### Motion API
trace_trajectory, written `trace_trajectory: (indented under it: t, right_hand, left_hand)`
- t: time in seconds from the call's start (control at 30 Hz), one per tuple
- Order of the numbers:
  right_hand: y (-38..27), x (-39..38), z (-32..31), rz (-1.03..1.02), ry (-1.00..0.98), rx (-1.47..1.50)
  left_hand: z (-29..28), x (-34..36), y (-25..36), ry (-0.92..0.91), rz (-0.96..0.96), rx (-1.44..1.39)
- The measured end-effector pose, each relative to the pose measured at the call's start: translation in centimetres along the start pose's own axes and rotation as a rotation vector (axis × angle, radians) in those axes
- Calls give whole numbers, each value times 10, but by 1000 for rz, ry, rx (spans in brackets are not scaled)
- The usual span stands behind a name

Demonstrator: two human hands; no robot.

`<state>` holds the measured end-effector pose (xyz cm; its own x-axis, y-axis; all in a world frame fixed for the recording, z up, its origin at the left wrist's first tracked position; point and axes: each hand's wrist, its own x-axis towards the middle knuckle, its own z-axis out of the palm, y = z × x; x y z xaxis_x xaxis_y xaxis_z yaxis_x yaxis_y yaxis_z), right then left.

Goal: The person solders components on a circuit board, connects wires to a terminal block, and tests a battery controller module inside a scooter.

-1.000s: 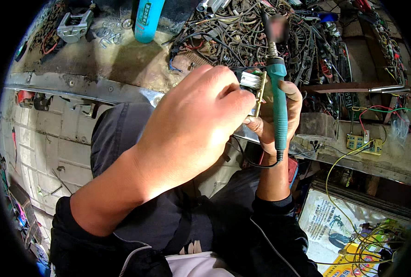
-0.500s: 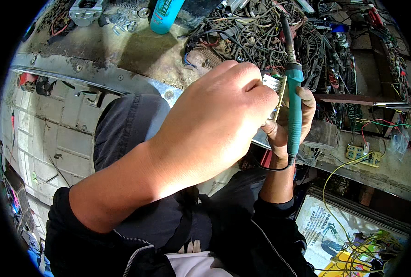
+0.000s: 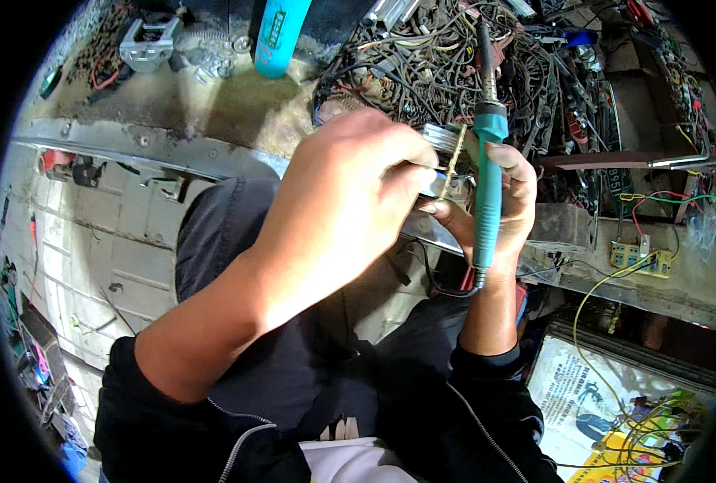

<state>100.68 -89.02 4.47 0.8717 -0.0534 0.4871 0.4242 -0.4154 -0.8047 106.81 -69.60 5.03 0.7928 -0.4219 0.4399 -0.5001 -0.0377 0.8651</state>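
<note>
Left hand (image 3: 358, 193) pinched closed on thin tan circuit board (image 3: 455, 157), at ten o'clock of slim teal-handled soldering iron (image 3: 488, 193); right hand (image 3: 512, 209) half-curled, holding iron. Apparently positioning board; next calls for steady grip.

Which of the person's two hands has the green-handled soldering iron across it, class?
The right hand: the soldering iron lies across it, tip pointing away. The left hand instead has its fingertips at the small board.
</note>
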Motion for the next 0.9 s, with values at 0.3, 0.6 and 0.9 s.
trace_trajectory:
  t: [0.3,0.6,0.9]
  right_hand:
    - [-23,18,11,182,1,-226]
    - [-23,20,9,292,18,-184]
    - [-23,22,9,268,-8,-157]
  left_hand:
    - [8,4,-12,157,-114,-224]
    - [5,5,-6,153,-44,-125]
    - [2,7,-7,102,128,181]
